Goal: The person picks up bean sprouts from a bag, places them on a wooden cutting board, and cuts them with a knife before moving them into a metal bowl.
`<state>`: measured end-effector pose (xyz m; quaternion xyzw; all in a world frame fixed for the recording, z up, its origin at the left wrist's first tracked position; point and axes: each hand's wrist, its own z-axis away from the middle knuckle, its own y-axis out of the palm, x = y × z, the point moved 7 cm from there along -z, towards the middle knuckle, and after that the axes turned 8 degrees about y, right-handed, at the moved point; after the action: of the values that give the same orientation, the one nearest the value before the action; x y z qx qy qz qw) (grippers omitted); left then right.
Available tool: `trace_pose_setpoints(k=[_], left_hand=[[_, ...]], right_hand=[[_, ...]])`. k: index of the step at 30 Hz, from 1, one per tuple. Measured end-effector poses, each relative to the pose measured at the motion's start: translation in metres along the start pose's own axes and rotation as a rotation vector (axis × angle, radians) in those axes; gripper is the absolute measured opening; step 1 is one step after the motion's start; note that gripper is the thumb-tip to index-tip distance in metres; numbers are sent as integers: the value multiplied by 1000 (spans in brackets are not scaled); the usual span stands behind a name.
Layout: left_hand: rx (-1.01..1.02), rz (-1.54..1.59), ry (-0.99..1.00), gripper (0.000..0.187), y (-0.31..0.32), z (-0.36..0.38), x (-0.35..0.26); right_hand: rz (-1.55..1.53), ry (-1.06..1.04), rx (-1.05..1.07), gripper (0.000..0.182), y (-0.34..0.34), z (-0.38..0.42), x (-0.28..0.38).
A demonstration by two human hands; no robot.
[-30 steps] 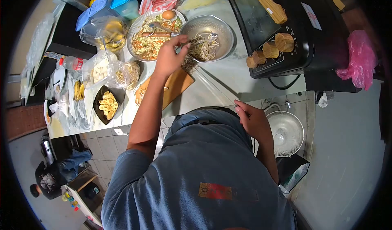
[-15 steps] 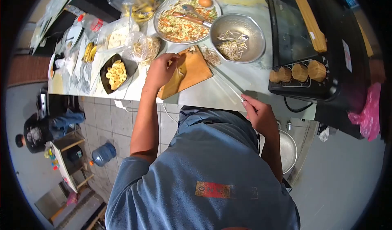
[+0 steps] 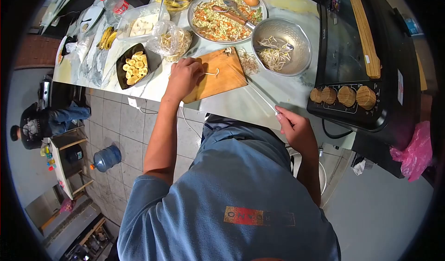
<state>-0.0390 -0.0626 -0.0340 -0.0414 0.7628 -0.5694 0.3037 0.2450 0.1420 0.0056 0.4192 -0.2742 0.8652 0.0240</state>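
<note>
My left hand (image 3: 186, 78) is over the left side of the wooden board (image 3: 215, 85), its fingers closed on a pale sprout (image 3: 211, 73) that lies across the wood. The handle of a thin knife (image 3: 262, 96) is in my right hand (image 3: 294, 127), at the counter's front edge, and the blade points up-left to the board's right edge. Sprout scraps (image 3: 248, 62) lie beside the board's right edge. A metal bowl (image 3: 299, 45) holding bean sprouts and a spoon stands behind them.
A plate (image 3: 263, 13) of chopped vegetables with an egg stands at the back. Left are a bag of sprouts (image 3: 169, 41), a dark dish (image 3: 121, 64) of banana slices and a bottle (image 3: 114, 3). An oven (image 3: 387, 103) stands right. Another person (image 3: 34, 126) is far left.
My left hand has come down onto the board, and its fingers now reach the sprout. My right hand still holds the knife in much the same place. The view has shifted slightly.
</note>
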Motion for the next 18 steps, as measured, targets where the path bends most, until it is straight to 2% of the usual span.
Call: trace_pose_setpoints(k=[4, 6, 14, 18], left_hand=[[-39, 148, -39, 10, -3, -1, 1], [-102, 239, -167, 12, -4, -4, 3], [-177, 68, -74, 12, 9, -24, -24], [-224, 66, -101, 12, 13, -23, -24]], right_hand=[[-2, 16, 16, 34, 0, 0, -2], [8, 2, 15, 34, 0, -2, -2], [10, -50, -41, 32, 0, -18, 6], [53, -58, -28, 33, 6, -20, 17]])
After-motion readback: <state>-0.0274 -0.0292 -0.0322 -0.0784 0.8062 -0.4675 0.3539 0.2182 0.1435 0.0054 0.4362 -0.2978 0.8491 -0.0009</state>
